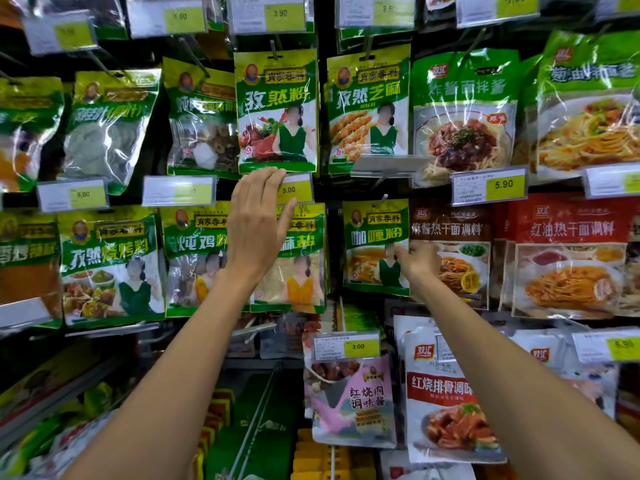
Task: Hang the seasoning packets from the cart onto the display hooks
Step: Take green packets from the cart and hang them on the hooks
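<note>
At the hook wall our left hand (258, 223) lay open, fingertips (275, 173) on the 3.00 tag (296, 189). Our right hand (417, 259) pinched the curry pkt (372, 244) at its rt edge.

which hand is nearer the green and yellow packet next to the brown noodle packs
Right. The right hand pinches the right edge of the packet; the left hand is off to its left and higher, fingers on a price tag.

We note: top price tag (268, 14) 3.90; right price tag (489, 186) 5.90; upper green packet (277, 109) 孜然粉; lower green packet (375, 244) 咖喱粉; white packet (446, 396) 双汇, 红烧排骨.
</note>
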{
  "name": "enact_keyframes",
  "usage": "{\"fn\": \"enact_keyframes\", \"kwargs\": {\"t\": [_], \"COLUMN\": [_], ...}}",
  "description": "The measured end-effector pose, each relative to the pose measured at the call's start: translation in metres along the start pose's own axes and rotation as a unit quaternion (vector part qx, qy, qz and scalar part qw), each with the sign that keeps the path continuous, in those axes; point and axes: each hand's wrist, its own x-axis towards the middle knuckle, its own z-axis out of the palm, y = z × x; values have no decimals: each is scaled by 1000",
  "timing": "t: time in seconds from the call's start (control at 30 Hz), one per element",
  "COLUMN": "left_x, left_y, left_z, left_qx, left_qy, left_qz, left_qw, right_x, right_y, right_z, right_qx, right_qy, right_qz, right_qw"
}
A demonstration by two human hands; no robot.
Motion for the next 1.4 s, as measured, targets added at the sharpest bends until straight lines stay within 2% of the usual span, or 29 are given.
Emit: {"fn": "enact_keyframes", "kwargs": {"t": [0.27,0.37,0.43,0.5,0.63,0.73,0.8,0.93,1.13,1.3,1.4], "left_x": [-20,-45,-69,-98,-169,-230,-273,-345,-431,-505,-557], "left_y": [35,79,117,158,252,324,370,453,551,608,627], "left_z": [-11,-7,-4,2,13,17,18,14,9,12,20], "left_qx": [-42,-137,-232,-323,-475,-518,-527,-549,-534,-502,-456], "left_qy": [38,-13,-76,-145,-258,-352,-426,-533,-681,-745,-782], "left_qz": [13,15,-21,-68,-129,-154,-132,-69,-10,39,85], "left_qw": [998,990,970,933,831,764,724,641,501,438,415], "right_x": [-49,-86,-115,-145,-207,-262,-304,-389,-485,-539,-565], "right_y": [-5,9,30,61,136,198,236,296,363,415,446], "right_z": [-47,-82,-110,-142,-217,-279,-318,-377,-423,-429,-420], "right_qx": [-56,-50,-38,-50,-96,-154,-178,-205,-209,-198,-188], "right_qy": [51,51,33,38,77,115,150,226,335,376,390], "right_qz": [-122,-148,-140,-110,-16,79,141,274,430,533,578], "right_qw": [990,986,989,992,992,978,962,912,812,731,692]}}
